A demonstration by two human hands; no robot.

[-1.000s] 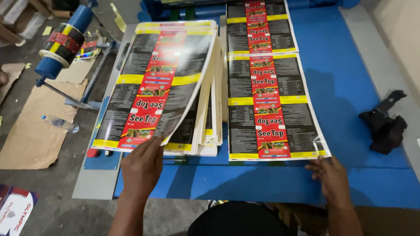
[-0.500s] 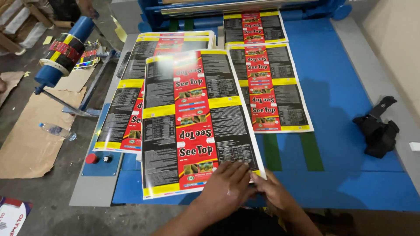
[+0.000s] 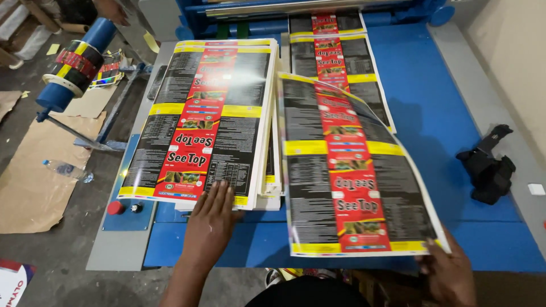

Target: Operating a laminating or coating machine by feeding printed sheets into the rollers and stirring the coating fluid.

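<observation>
My left hand [image 3: 213,216], fingers spread, presses flat on the stack [image 3: 207,122] of black-red-yellow sheets, frame centre-left. My right hand [image 3: 449,273] pinches a matching sheet [image 3: 352,170] at lower right.

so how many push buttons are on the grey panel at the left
2: a red button and a smaller black button right beside it, on the grey panel below the sheet stack; others may be hidden.
</observation>
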